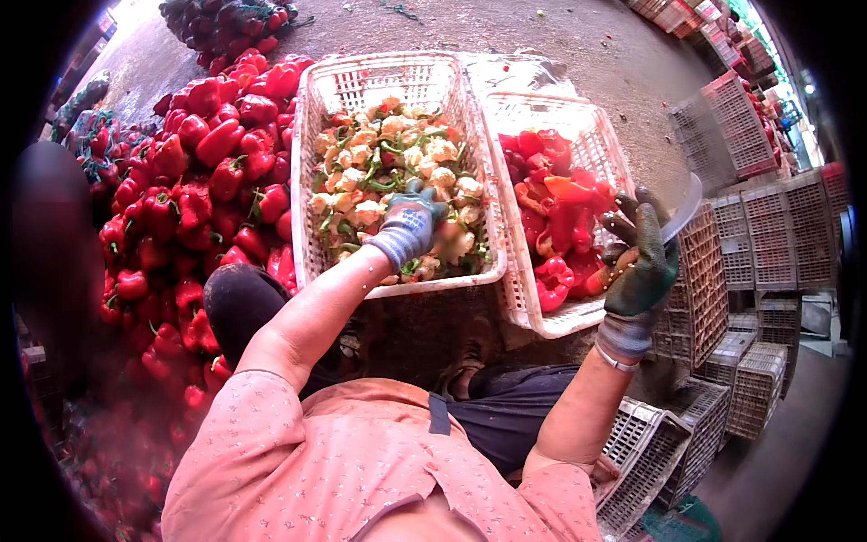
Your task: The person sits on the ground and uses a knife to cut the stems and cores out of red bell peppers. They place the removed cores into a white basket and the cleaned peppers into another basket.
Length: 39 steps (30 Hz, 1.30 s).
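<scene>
I'm seeing work that I'm judging well under way: opened, glossy red pepper pieces (562, 226) are filling much of the smaller white plastic crate (616, 152), while pale, seedy cores with green stems (366, 213) are covering the larger white plastic crate (479, 149). Plenty is remaining: a big heap of whole red peppers (224, 149) is lying at the left. My gloved left hand (414, 219) is reaching among the cores; I can't tell whether its fingers are pinching one. My gloved right hand's (643, 262) fingers are curving slightly apart beside a pale, curved blade (689, 208); I can't tell how firmly they're gripping it.
</scene>
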Motion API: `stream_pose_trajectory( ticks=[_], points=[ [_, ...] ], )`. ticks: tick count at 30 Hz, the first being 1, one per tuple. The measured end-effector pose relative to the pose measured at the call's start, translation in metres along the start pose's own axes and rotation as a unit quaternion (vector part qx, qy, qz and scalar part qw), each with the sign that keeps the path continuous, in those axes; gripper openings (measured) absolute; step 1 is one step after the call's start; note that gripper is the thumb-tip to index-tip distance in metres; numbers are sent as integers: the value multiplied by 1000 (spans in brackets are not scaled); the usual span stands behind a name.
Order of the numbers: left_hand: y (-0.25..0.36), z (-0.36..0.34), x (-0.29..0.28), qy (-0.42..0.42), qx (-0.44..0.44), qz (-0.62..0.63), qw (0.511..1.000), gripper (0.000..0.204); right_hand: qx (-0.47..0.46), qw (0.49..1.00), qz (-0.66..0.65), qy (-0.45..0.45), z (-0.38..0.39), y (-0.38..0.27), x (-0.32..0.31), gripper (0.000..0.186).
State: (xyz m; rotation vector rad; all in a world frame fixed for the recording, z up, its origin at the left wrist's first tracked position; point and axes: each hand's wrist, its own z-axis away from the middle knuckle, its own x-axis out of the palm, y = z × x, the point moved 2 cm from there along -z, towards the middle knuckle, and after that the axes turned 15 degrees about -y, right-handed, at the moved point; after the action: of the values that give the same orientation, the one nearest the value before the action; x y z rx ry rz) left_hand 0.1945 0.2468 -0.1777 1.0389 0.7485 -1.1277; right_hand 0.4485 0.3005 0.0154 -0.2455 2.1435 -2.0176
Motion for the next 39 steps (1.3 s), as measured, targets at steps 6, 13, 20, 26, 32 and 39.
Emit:
stream_pose_trajectory(
  ticks=[6, 13, 20, 26, 32, 39],
  points=[
    [-30, -23, -9, 85, 10, 309, 947, 22, -128, 989, 71, -30, -2, 19, -13, 43],
    [-53, -25, -142, 405, 55, 473, 780, 53, -134, 974, 70, -170, -7, 40, 4, 46],
    [-189, 80, -164, 355, 42, 254, 899, 67, 121, 965, -75, -219, 8, 55, 76, 39],
    [-354, 224, -17, 425, -414, 220, 774, 65, 250, 935, -11, -251, 56, 67, 129, 37],
    [-465, 247, 78, 347, -527, 467, 619, 108, 277, 920, 13, -278, 75, 115, 122, 41],
    [-460, 226, 75, 475, -492, 461, 565, 85, 354, 905, -43, -232, 106, 135, 153, 38]
  ],
)
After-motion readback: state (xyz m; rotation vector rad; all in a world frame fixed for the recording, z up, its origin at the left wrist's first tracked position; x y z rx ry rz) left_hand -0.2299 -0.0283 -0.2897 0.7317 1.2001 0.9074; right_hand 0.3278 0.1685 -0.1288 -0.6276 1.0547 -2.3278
